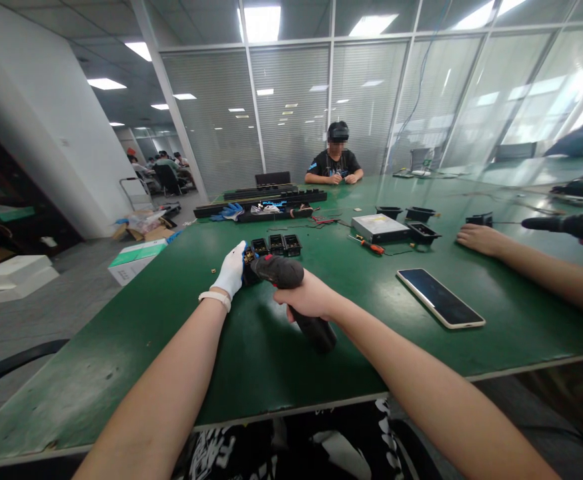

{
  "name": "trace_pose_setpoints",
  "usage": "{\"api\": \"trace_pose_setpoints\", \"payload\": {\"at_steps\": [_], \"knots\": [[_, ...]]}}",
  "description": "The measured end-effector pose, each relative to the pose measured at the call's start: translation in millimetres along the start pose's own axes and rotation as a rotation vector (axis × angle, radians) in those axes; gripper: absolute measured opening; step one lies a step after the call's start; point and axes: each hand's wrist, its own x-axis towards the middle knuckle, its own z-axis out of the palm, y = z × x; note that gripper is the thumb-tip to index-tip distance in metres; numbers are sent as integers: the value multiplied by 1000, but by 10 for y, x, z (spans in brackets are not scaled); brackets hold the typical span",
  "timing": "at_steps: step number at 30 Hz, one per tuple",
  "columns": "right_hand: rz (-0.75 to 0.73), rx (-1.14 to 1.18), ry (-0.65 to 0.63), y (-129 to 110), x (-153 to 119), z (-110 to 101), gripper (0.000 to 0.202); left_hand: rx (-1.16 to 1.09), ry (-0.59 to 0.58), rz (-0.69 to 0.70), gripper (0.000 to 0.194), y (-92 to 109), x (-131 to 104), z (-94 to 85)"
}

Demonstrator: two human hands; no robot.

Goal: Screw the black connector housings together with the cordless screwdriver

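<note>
Head view: right hand (309, 293) wrapped tight round drill (286, 271), mid-frame; gloved left hand (231, 270), fingers curled on black box (248, 274) just left of centre, drill nose at it. Phone (440, 298) at right.

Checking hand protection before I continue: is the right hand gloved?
No, the right hand is bare around the power drill, while the left hand wears a white glove.

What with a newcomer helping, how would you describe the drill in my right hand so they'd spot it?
On the green table, look left of the phone. There, a bare right hand grips the black-and-red drill, aimed toward a gloved left hand. Unlike the similar tool at far right, it is near the picture's middle.
</note>
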Motion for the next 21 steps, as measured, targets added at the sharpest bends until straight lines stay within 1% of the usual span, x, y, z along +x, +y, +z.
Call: {"api": "trace_pose_setpoints", "payload": {"at_steps": [6,11,16,21], "knots": [[-11,9,5,9,-1,2,21,1,13,-37,39,82,-139,59],[-11,9,4,14,3,-3,21,-3,40,-48,40,92,-137,77],[-12,-4,-8,8,-2,-8,20,-6,24,-72,45,92,-144,83],[7,-17,0,2,-7,-2,20,5,27,-81,41,97,-168,71]]}}
